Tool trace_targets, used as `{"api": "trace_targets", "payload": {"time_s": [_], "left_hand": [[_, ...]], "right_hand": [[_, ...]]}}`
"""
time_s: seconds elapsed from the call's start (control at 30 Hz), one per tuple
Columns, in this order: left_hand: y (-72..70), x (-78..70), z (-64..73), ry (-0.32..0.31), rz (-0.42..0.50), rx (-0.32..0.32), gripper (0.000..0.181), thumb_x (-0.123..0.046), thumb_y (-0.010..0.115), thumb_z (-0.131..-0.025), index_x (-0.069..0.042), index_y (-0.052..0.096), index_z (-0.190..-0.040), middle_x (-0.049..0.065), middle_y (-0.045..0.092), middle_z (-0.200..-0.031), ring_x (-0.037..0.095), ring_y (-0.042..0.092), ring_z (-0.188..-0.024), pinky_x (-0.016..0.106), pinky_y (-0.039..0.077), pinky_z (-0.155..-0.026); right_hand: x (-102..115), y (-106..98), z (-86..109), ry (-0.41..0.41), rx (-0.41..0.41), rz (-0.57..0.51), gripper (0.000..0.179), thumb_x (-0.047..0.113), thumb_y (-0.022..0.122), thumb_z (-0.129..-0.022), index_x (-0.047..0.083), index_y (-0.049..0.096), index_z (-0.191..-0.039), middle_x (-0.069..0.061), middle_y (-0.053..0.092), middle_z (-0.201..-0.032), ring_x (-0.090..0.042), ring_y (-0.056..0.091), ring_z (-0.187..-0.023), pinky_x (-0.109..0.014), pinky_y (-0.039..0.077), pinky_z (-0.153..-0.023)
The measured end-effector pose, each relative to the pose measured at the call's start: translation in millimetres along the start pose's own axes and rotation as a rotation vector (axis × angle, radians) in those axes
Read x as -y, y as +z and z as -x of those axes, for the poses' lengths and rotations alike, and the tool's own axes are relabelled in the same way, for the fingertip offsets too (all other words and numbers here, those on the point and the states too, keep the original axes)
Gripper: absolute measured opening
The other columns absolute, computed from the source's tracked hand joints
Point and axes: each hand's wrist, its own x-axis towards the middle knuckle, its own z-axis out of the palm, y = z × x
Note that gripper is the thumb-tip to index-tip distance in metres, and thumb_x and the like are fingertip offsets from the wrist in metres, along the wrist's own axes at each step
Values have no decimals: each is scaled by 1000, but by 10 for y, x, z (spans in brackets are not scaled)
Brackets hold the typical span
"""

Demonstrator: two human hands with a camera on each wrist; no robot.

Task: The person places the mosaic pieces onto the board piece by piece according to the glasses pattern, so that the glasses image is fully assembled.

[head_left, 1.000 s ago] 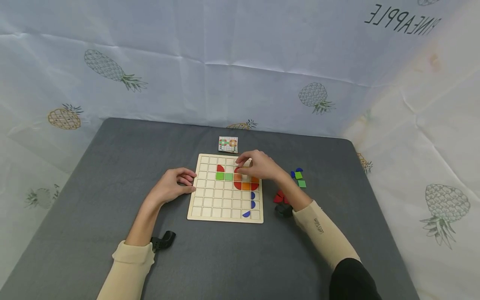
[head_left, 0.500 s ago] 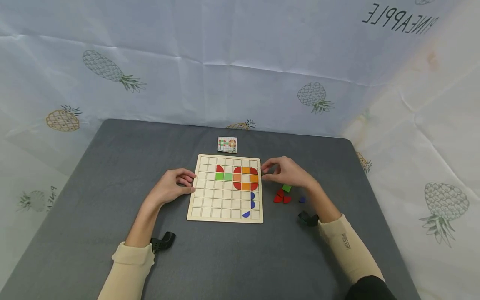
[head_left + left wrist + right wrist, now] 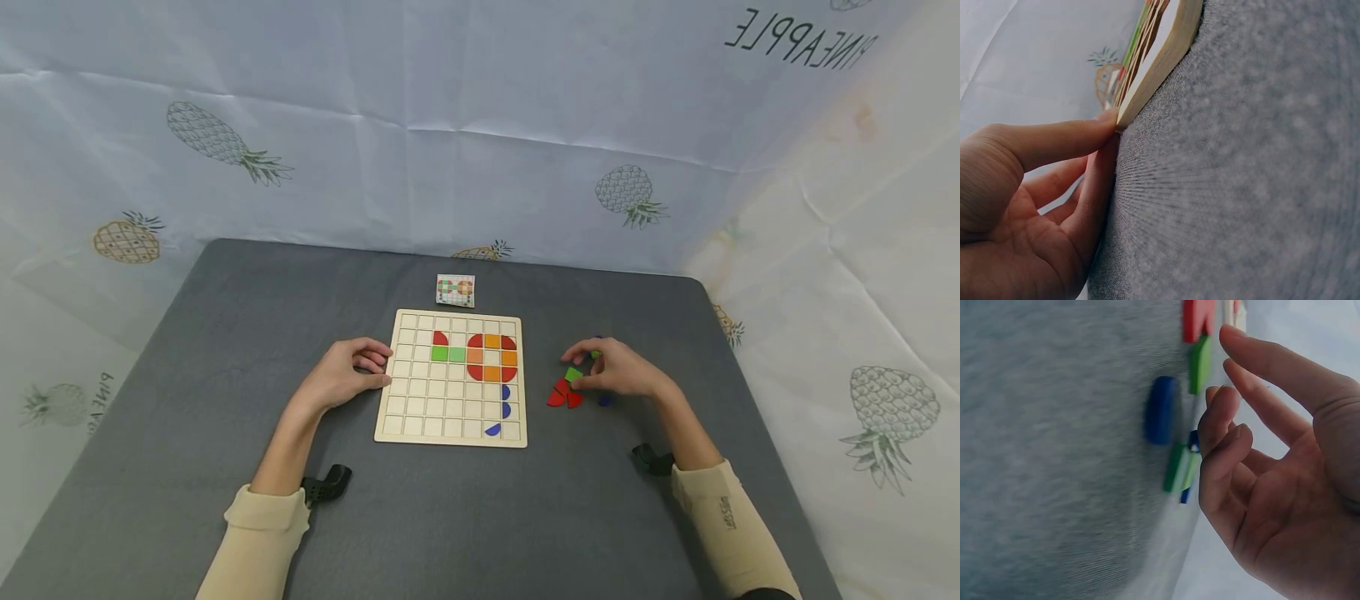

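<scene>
A light wooden grid board (image 3: 420, 408) lies on the table, bearing red, orange, green and blue flat pieces. My left hand (image 3: 347, 371) touches its left edge with spread thumb and fingertips; in the left wrist view the thumb meets the board's pale side (image 3: 1157, 75). To the right of the board, my right hand (image 3: 618, 368) hovers over loose pieces, thumb and forefinger apart around a green square (image 3: 573, 374). In the right wrist view this hand (image 3: 1272, 475) has nothing between thumb and forefinger, and a blue half-round piece (image 3: 1160, 411) lies nearby.
Red quarter-round pieces (image 3: 562, 393) lie between the board and my right hand. A small pattern card (image 3: 455, 290) sits behind the board. The grey table (image 3: 465, 517) backs onto a pineapple-print cloth (image 3: 450, 167).
My right hand has left the board and moved right to the loose pieces. A red quarter-round and an orange square now show at the ring's top. The left hand stays at the board's edge.
</scene>
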Motion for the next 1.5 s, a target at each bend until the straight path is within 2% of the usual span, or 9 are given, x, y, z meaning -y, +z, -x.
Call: {"api": "trace_targets", "payload": {"time_s": [0.23, 0.43, 0.6, 0.73, 0.9, 1.13, 1.5], "left_hand": [[0, 7, -2, -2, 4, 1, 43, -3, 84, -92, 5, 69, -131, 22, 71, -116, 18, 66, -95, 22, 53, -78], [2, -14, 2, -7, 5, 4, 43, -4, 85, -92, 5, 69, -131, 22, 72, -115, 19, 66, -95, 22, 53, -78], [-5, -23, 5, 1, 6, 4, 43, -4, 84, -92, 6, 69, -131, 23, 72, -115, 19, 66, -95, 22, 53, -78], [-8, -28, 10, 10, 0, 6, 42, -4, 84, -92, 6, 69, -131, 23, 72, -114, 19, 66, -94, 24, 53, -78], [-8, -31, 10, 4, -3, 5, 42, -4, 84, -92, 5, 69, -130, 22, 72, -113, 19, 66, -94, 23, 53, -78], [-9, -39, 14, 2, 2, 6, 42, -3, 84, -92, 6, 69, -130, 22, 72, -112, 19, 65, -94, 23, 53, -78], [10, -27, 23, 6, 2, -3, 42, -3, 84, -91, 6, 69, -130, 22, 72, -112, 19, 65, -93, 22, 53, -79]], "right_hand": [[-109, 35, 12, 11, -5, -16, 40, 13, 86, -92, 4, 73, -129, -15, 67, -113, -14, 56, -66, -26, 49, -61], [-183, 33, -2, -13, -11, -17, 37, 14, 86, -93, 3, 74, -126, -15, 68, -110, -11, 58, -65, -26, 51, -61], [-197, 29, -3, -32, -16, -7, 34, 13, 85, -93, 2, 75, -124, -15, 72, -109, -10, 62, -69, -26, 54, -63], [-163, 12, -9, -38, -39, -9, 31, 12, 84, -94, 3, 77, -123, -14, 74, -109, -8, 59, -64, -26, 49, -59], [-71, -5, -44, -47, -78, -33, 30, 14, 85, -94, 8, 79, -122, -12, 76, -108, -10, 55, -62, -25, 44, -56], [181, 21, -179, -106, -111, -51, 31, 19, 85, -95, 11, 79, -125, -11, 78, -116, -12, 60, -73, -25, 45, -63], [575, 168, -627, -217, -120, -83, 33, 18, 84, -96, 12, 78, -128, -10, 75, -117, -14, 57, -66, -27, 44, -61]]}}
